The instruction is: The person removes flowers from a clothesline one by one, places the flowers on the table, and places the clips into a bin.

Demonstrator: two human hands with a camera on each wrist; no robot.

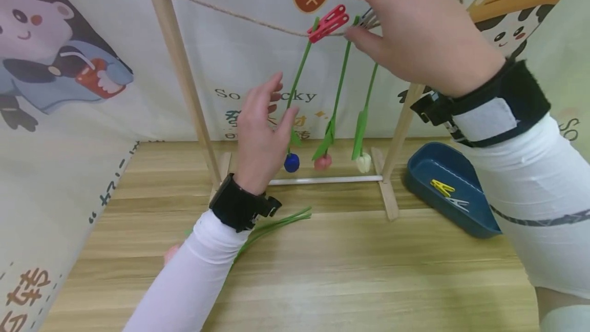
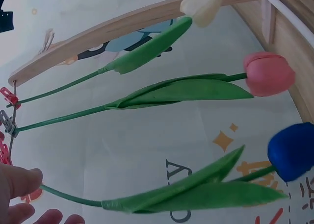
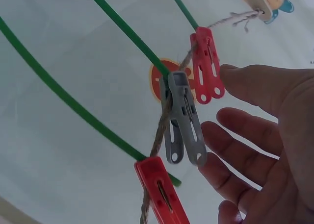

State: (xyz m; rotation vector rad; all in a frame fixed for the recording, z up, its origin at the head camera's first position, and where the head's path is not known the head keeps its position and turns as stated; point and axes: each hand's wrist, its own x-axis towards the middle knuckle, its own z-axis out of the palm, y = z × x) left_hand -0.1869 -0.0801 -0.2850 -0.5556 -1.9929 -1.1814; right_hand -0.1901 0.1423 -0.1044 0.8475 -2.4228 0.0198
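Three artificial tulips hang head-down from a twine line (image 1: 239, 16): blue (image 1: 291, 163), pink (image 1: 322, 162) and white (image 1: 363, 163). A red clothespin (image 1: 328, 23) clips the blue tulip's stem. The grey clothespin (image 3: 184, 116) is on the middle stem, and another red clothespin (image 3: 159, 189) is on the white tulip's stem. My right hand (image 1: 415, 24) is up at the line beside the clothespins, fingers loosely bent around nothing. Beside the blue tulip's stem is my left hand (image 1: 262, 132), fingers spread; its thumb (image 2: 24, 180) appears close to that stem.
Wooden posts (image 1: 184, 65) hold the line, with a white rod (image 1: 327, 180) across their base. A blue tray (image 1: 417, 183) at right contains yellow (image 1: 441, 187) and white clothespins. More green stems (image 1: 276, 224) lie on the table, partly behind my left forearm.
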